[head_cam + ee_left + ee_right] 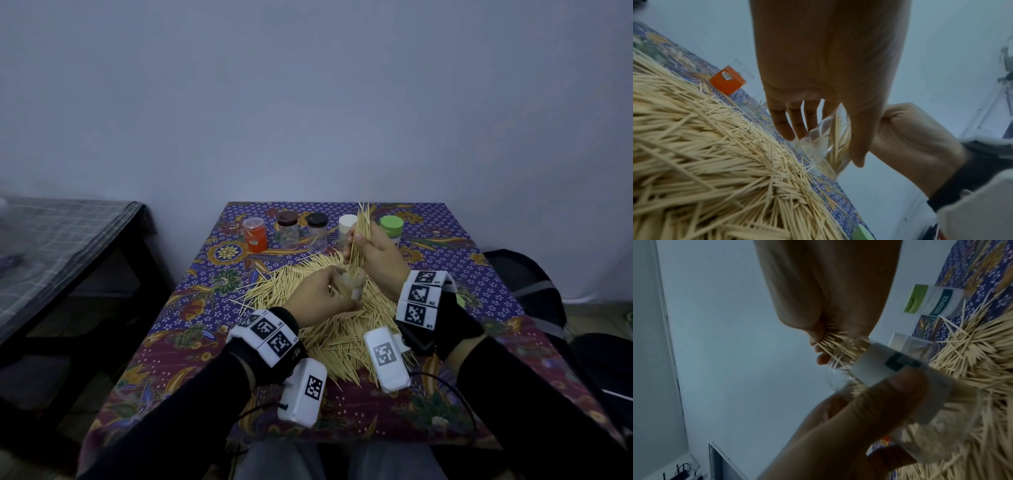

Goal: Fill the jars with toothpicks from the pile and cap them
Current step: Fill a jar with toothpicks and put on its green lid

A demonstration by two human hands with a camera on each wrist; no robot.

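Observation:
My left hand (322, 291) grips a clear open jar (352, 282) with a white label (877, 366), held just above the toothpick pile (329, 318). My right hand (370, 250) pinches an upright bundle of toothpicks (361, 233) whose lower ends reach into the jar's mouth. In the left wrist view the left hand's fingers (795, 125) wrap the jar (818, 138), and toothpicks show through its wall. In the right wrist view the bundle (838, 344) fans from the right hand into the jar. The pile (715, 154) spreads over the middle of the table.
Along the table's far edge stand an orange jar (255, 234), two clear jars with a brown lid (287, 217) and a black lid (317, 219), a white-capped jar (347, 222) and a green-capped toothpick jar (391, 224). A patterned cloth (462, 274) covers the table. A dark bench (68, 240) stands left.

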